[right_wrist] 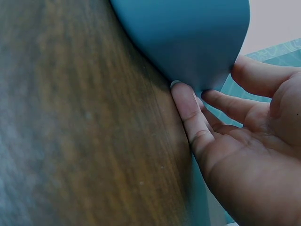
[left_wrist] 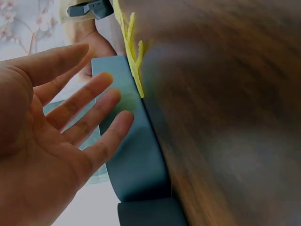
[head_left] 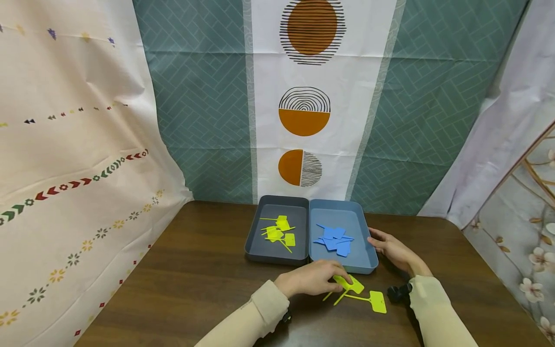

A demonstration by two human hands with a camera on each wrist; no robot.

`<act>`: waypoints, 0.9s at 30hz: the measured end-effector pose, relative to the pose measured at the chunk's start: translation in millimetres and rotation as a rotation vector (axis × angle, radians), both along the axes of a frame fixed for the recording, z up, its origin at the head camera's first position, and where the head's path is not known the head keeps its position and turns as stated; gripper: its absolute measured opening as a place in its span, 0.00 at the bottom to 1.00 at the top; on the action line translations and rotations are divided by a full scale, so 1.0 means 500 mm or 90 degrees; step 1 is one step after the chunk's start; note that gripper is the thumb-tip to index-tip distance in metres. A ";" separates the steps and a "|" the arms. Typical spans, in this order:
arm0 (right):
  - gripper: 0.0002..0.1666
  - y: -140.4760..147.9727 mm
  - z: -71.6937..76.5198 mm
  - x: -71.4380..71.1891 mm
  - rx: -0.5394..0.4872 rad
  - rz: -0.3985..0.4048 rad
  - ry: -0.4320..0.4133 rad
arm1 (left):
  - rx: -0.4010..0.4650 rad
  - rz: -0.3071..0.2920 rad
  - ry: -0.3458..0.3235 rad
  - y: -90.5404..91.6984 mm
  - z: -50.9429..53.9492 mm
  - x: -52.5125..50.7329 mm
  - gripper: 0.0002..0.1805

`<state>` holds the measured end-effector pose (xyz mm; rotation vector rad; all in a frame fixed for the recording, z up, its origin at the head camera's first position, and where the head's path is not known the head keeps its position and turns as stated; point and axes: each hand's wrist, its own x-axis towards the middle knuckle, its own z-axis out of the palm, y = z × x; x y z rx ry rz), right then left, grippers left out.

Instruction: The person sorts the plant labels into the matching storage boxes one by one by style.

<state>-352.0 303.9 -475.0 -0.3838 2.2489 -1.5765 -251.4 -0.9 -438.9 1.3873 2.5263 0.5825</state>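
My left hand (head_left: 315, 278) hovers over several yellow flag-shaped tags with thin tails (head_left: 356, 285) on the table. In the left wrist view its fingers (left_wrist: 101, 150) are spread and loosely bent, with nothing between them. One yellow tag (head_left: 378, 302) lies to the right of that hand. My right hand (head_left: 396, 251) is at the right side of the light blue tray (head_left: 366, 262); in the right wrist view its fingertips (right_wrist: 186, 101) touch the tray's corner, low on the wall. Several blue tags (head_left: 336, 239) lie piled in this tray.
A dark grey tray (head_left: 253, 241) stands against the blue tray's left side and holds several yellow tags (head_left: 277, 232). Both trays stand on a brown wooden table (head_left: 195, 270). Behind hangs a patterned cloth (head_left: 204, 120), with more fabric at both sides.
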 end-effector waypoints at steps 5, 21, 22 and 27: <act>0.43 0.001 0.001 0.000 0.000 0.002 0.002 | -0.053 -0.026 0.016 -0.004 -0.007 0.007 0.22; 0.44 0.001 -0.005 0.006 -0.010 -0.004 -0.011 | -0.147 -0.017 0.008 -0.013 -0.018 0.020 0.36; 0.44 0.001 -0.005 0.005 -0.008 -0.004 -0.010 | -0.148 -0.016 0.018 -0.012 -0.017 0.021 0.35; 0.44 0.001 -0.002 -0.001 -0.006 -0.006 -0.010 | -0.118 -0.021 0.074 -0.013 -0.013 0.017 0.29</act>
